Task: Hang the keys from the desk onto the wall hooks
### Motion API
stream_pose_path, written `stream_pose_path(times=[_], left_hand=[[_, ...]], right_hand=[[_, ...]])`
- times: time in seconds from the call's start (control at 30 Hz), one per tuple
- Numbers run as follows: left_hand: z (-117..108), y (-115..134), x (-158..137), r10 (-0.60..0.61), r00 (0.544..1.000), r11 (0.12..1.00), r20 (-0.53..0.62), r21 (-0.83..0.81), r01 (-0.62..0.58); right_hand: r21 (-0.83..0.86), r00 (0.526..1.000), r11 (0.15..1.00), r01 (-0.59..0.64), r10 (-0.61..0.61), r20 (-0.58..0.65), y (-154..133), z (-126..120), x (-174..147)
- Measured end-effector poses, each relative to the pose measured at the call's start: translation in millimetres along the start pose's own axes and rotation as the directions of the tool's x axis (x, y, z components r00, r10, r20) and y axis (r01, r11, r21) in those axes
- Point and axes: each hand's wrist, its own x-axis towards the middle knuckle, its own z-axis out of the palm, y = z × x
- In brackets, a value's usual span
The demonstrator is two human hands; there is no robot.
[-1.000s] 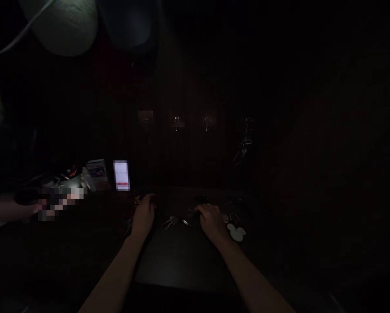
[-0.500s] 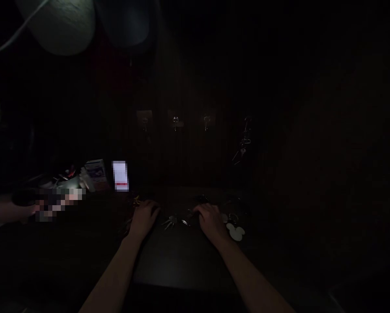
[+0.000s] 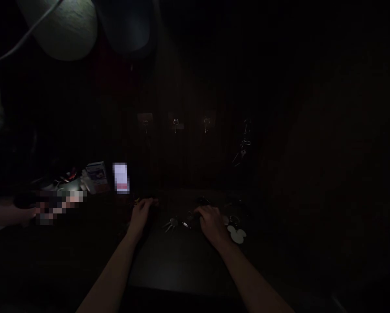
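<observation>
On the dark, dimly lit tabletop [image 3: 182, 265] both bare hands rest among scattered keys. The left hand [image 3: 142, 215] lies palm-down with its fingers loosely curled toward a small yellowish key [image 3: 137, 201] just beyond the fingertips; whether it pinches anything, I cannot tell in this gloom. The right hand [image 3: 211, 221] is cupped over a small silver key bunch [image 3: 189, 221], its fingers bent around it, though the grip itself is hidden. Between the two hands lies a loose fan of silver keys [image 3: 170, 224], touching neither hand. Just right of the right hand sits a white mouse-head-shaped key tag [image 3: 236, 235] on a metal ring [image 3: 233, 220]. Up on the dark back panel a row of small metal wall hooks [image 3: 176, 124] stands, and from the rightmost hook [image 3: 247, 126] a bunch of hanging keys [image 3: 240, 154] dangles. To lift a bunch cleanly, the sound way seems to be pinching its ring rather than a single blade, so the keys hang together and do not snag the neighbouring tag. Off to the left stand a white box [image 3: 95, 171] and a bright pixelated patch [image 3: 121, 177], with another person's arm [image 3: 6, 213] near the table edge.
</observation>
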Motion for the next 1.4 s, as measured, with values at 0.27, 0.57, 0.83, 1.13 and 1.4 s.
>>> stream_pose_path(times=[0.27, 0.57, 0.83, 1.13, 1.4], left_hand=[[0, -2, 4, -0.197, 0.955, 0.795, 0.222, -0.534, 0.288], [3, 1, -5, -0.099, 0.943, 0.827, 0.318, -0.5, 0.256], [6, 4, -6, -0.061, 0.953, 0.86, 0.297, -0.468, 0.201], [12, 1, -10, 0.014, 0.961, 0.923, 0.278, -0.374, 0.095], [9, 5, -7, -0.012, 0.958, 0.897, 0.285, -0.42, 0.136]], right_hand=[[0.008, 1.0, 1.0, 0.001, -0.001, -0.002, 0, 1, 0], [-0.016, 1.0, 1.0, -0.007, 0.007, -0.002, 1, 2, 1], [-0.029, 1.0, 1.0, -0.005, 0.005, 0.001, 0, 1, 0], [-0.031, 1.0, 1.0, -0.003, 0.004, 0.017, 0, 1, 1], [-0.067, 0.999, 0.998, 0.012, -0.01, 0.034, 2, 3, 1]])
